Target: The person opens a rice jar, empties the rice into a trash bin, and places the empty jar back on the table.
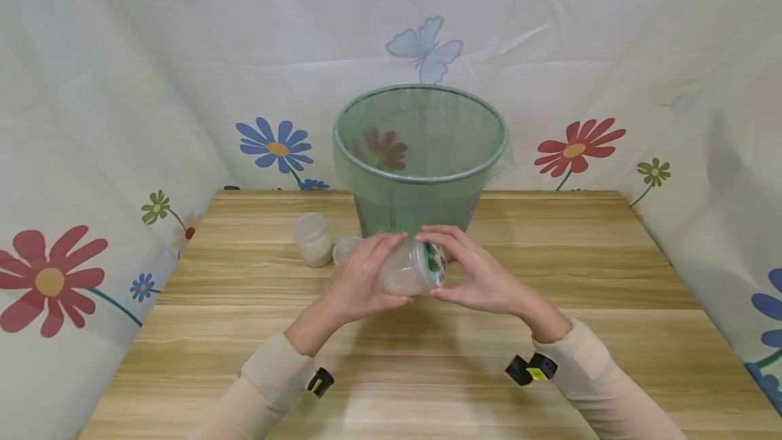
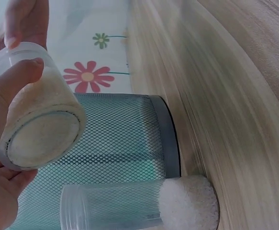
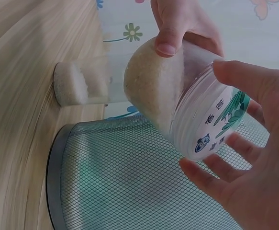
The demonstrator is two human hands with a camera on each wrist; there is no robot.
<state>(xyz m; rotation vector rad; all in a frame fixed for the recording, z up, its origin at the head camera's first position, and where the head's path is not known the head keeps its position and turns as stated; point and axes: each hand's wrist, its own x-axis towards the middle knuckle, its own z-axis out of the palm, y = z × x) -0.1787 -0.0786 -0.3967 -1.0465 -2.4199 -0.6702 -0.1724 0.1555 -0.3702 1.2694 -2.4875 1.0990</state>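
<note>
My left hand [image 1: 360, 280] grips a clear plastic jar [image 1: 400, 276] of pale, rice-like grains around its body, thumb on one side and fingers on the other. The jar is tilted on its side in the air, its base towards the left. On its right end sits a lid [image 3: 220, 120] with a white label, green leaves and dark print. My right hand [image 1: 479, 277] holds this lid end, thumb and fingertips spread round the rim. In the right wrist view the grains [image 3: 151, 86] have slid towards the base.
A tall mesh bin [image 1: 421, 206] with a green liner bag stands just behind the hands. Left of it stands another clear jar [image 1: 311, 240], partly filled with pale grains. Beside that jar, a round clear rim [image 1: 347, 248] shows behind my left hand. A flowered curtain [image 1: 183, 39] surrounds the wooden table [image 1: 244, 290].
</note>
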